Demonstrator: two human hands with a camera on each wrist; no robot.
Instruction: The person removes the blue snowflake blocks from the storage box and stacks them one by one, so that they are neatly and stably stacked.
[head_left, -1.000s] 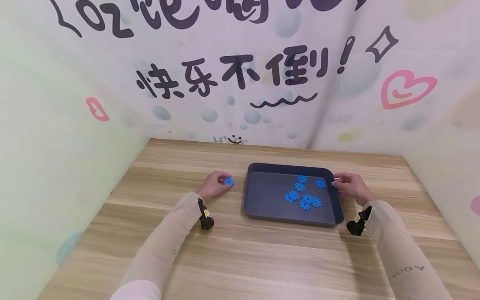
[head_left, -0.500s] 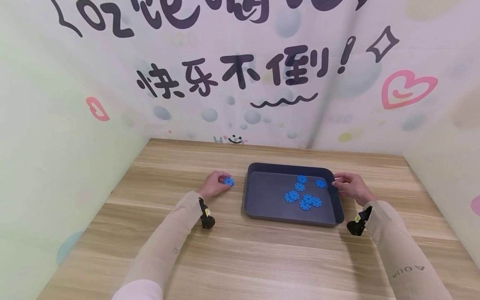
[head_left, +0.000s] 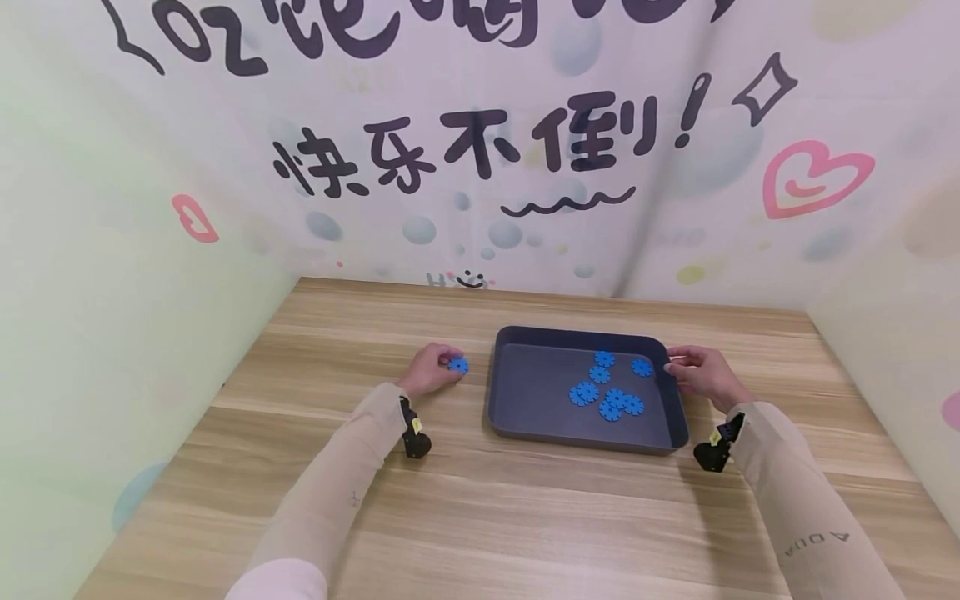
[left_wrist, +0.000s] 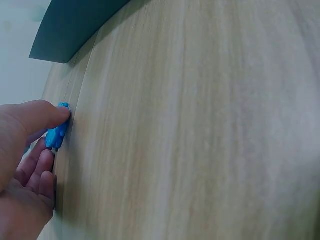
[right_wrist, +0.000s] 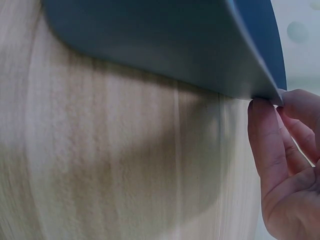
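A blue notched interlocking disc is pinched between the thumb and fingers of my left hand, just left of the tray. In the left wrist view the blue piece looks thick and stands near edge-on, close to the tabletop. My right hand grips the right wall of the dark grey baking tray, thumb over the rim and fingers outside. The right wrist view shows the fingertips at the tray's outer wall. Several more blue discs lie flat in the tray's right half, some overlapping.
The tray stands on a wood-grain table. A printed white curtain rises behind the table's back edge, with pale panels at both sides. Black wrist cameras hang from both sleeves.
Almost nothing differs. My left hand has shifted very slightly to the right with the disc; the right hand, the tray and the discs in it stay put.
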